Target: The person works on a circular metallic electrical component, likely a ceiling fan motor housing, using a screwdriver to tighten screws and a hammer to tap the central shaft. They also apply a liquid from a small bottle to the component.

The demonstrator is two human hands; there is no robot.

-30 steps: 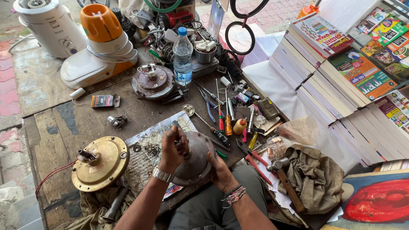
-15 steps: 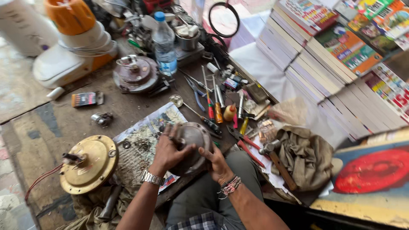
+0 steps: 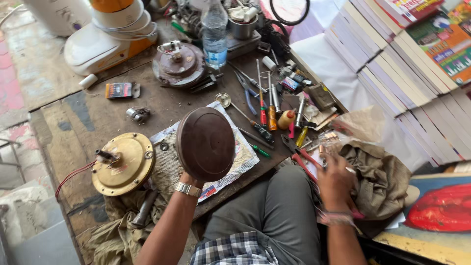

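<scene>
Brown cover (image 3: 205, 143) is standing tilted above the newspaper (image 3: 240, 154), gripped from below by the left hand (image 3: 189, 177); the right hand (image 3: 336, 181) is blurring over red pliers (image 3: 301, 159), grip unclear.

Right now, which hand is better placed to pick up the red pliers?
Probably the right hand: it is empty and right beside the red pliers. The left hand holds the brown round cover raised.
</scene>
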